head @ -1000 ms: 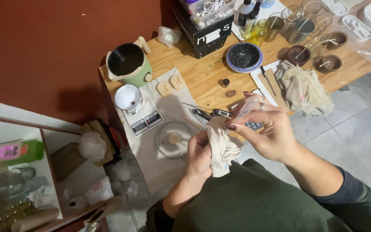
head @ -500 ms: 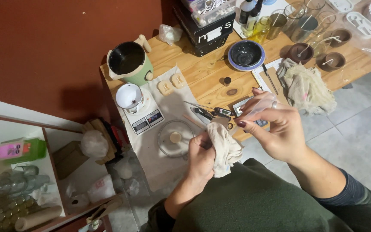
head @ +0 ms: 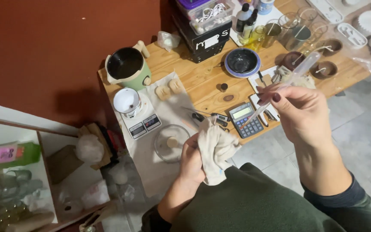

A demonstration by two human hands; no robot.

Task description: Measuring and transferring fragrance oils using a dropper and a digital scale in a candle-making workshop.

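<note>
The left hand grips a cloth. The right hand pinches a clear pipette above the calculator at the tabletop's near edge.

left hand: fist closed, forearm angled up | right hand: raised, fingertips pinched, wrist bent

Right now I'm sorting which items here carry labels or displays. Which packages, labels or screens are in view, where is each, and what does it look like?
Calculator: near table edge, below the right hand; grey, pale rectangular screen.
Kitchen scale: left on the table, under a white cup; white, two small dark panels.
Black box: table's far side; white label patch on its front.
Green bottle: far left shelf; lying down, pink label.
Dark dropper bottles: beside the black box.
</note>
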